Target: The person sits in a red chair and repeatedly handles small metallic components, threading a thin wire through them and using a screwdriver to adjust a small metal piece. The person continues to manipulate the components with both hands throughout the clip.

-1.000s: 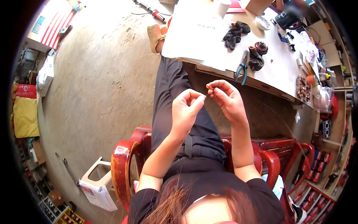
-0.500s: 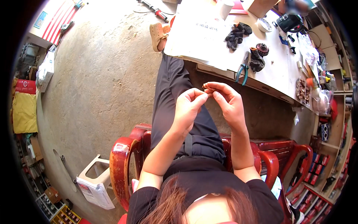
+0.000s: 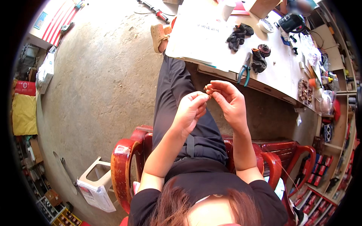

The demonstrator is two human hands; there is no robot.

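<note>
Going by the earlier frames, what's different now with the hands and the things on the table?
The left hand and right hand have come closer together, nearly closing the gap between their fingertips. The small coppery piece at the right fingertips shifted slightly left. No new hold or release shows. The pliers and dark gloves stayed put.

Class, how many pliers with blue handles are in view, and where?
1: the pliers lie at the near edge of the white table, beyond the right hand and beside a dark glove. Others may be hidden.
</note>
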